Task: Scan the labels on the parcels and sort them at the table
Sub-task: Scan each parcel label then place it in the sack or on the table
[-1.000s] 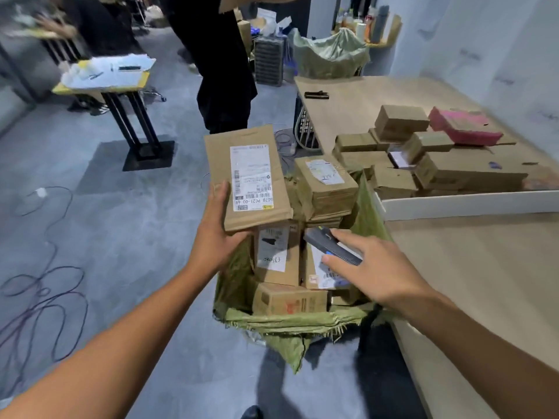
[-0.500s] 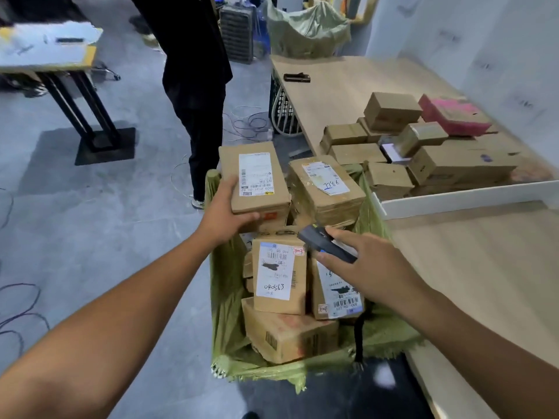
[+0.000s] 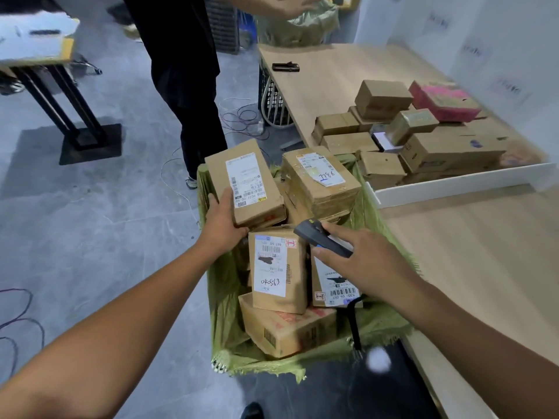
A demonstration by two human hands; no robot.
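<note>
A person's left grip point(image 3: 222, 219) clasps the near end of a brown parcel point(image 3: 245, 182), label up, at the far left corner of a green sack point(image 3: 222, 313). The right grip point(image 3: 363, 261) is curled round a dark scanner point(image 3: 320, 238), held over 2 upright labelled boxes point(image 3: 278, 267) in the sack. A pile point(image 3: 423, 140) of cartons sits on the desk point(image 3: 484, 252), behind a white divider point(image 3: 453, 185).

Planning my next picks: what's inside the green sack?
Inside the green sack: a long parcel gripped by the left hand, a taped parcel beside it, two upright parcels, a flat box beneath. Anything deeper is covered.
</note>
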